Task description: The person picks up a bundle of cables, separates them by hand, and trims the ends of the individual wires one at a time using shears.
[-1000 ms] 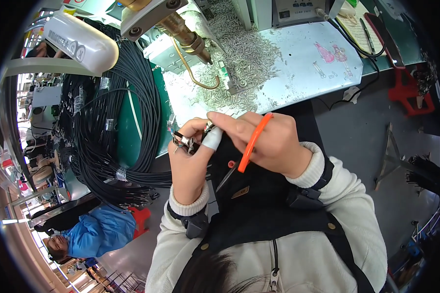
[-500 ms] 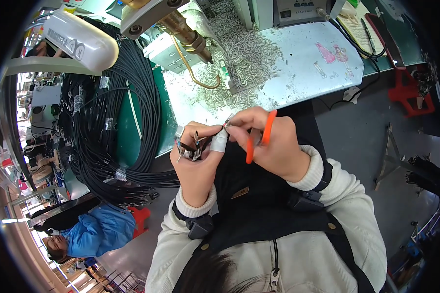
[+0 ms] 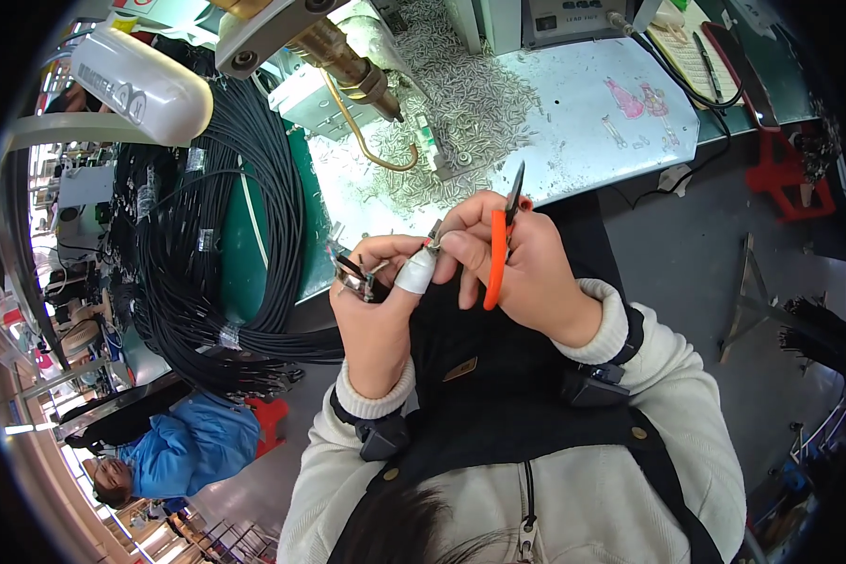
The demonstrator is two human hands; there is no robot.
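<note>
My left hand [image 3: 381, 310] is closed around several cable ends [image 3: 355, 273] with small metal tips and loose coloured wires. White tape covers its thumb. Between that thumb and finger sticks up a small wire end [image 3: 432, 235] with a bit of red on it. My right hand [image 3: 526, 273] has orange-handled cutters [image 3: 497, 258] tucked in its palm, their dark pointed tip rising above the fingers. The right thumb and index finger meet close beside the wire end; whether they pinch it is hard to see. Both hands hover just before the bench edge.
A large pile of small metal pieces [image 3: 479, 122] covers the bench under a machine head [image 3: 348, 66]. Left of it lie thick coils of black cable [image 3: 273, 188] and a white lamp [image 3: 141, 85]. A person in a blue jacket [image 3: 193, 446] is at lower left.
The cutters have turned in my right hand, so their dark tip now points up. My right fingers have shifted slightly at the wire end. The left hand has tilted a little.
</note>
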